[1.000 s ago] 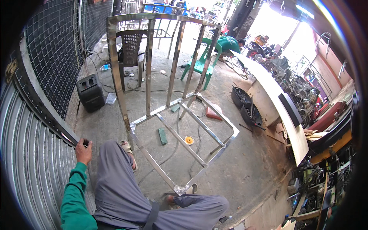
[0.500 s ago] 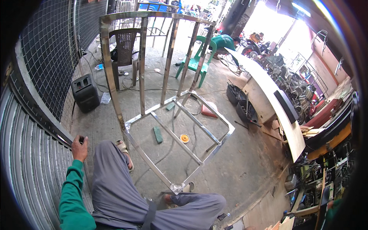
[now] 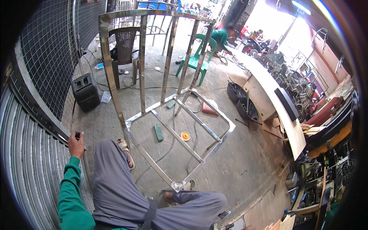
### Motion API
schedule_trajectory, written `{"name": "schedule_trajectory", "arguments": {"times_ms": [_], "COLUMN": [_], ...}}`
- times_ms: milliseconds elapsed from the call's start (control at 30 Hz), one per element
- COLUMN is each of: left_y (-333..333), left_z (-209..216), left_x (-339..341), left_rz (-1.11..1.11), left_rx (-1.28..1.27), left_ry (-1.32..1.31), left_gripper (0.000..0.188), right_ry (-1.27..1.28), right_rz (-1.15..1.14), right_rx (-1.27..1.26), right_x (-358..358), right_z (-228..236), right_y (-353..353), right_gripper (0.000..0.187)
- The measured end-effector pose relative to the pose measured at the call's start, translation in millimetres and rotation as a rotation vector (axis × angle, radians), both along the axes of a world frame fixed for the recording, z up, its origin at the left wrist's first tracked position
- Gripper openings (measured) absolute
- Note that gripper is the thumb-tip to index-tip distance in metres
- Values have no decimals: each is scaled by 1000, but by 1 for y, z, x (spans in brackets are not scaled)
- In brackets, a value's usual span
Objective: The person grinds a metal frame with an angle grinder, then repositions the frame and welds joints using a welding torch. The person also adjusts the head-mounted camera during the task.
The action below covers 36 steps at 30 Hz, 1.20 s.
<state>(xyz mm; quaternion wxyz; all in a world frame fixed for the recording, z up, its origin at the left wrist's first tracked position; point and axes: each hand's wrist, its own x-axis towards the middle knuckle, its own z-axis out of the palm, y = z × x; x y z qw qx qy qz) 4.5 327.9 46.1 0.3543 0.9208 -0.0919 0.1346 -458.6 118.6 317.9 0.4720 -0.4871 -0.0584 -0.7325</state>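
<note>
My left hand (image 3: 76,145) is raised beside the corrugated metal shutter, to the left of my knee. Its fingers curl toward the thumb; whatever is between them, if anything, is too small to make out. My right hand is not in view. Standing in front of my legs is a shiny metal chair frame (image 3: 178,140), with a tall back of upright bars on its far side and an open seat with crossbars. Neither hand touches it. Through the seat show a green block (image 3: 158,132) and a round orange-and-white disc (image 3: 185,136) on the floor.
A black speaker (image 3: 86,92) stands by the mesh wall, near a brown plastic chair (image 3: 125,48). Farther off, a person in green bends beside a green chair (image 3: 194,61). Black tool trays (image 3: 244,102) and a long pale board (image 3: 293,140) lie right. Cables cross the floor.
My left hand has risen slightly and shifted a little left. The person in green at the back has changed posture. The chair frame stays in place.
</note>
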Motion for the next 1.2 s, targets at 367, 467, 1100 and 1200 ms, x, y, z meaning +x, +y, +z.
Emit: {"name": "schedule_trajectory", "arguments": {"times_ms": [367, 467, 1100, 1200], "left_y": [-16, -20, -93, -110], "left_z": [11, 15, 110, 151], "left_x": [5, 6, 61, 97], "left_rz": [-19, -26, -249, -268], "left_rx": [-12, -26, -265, -274], "left_ry": [-43, -41, -328, -456], "left_gripper": [33, 32, 37, 44], "right_ry": [-4, 65, 515, 651], "right_rz": [-99, -106, -197, -59], "right_rx": [-139, -116, 1126, 1144], "right_x": [11, 2, -37, -30], "right_z": [-2, -16, -229, -257], "right_y": [-13, -42, -232, -261], "right_gripper": [17, 17, 15, 16]}}
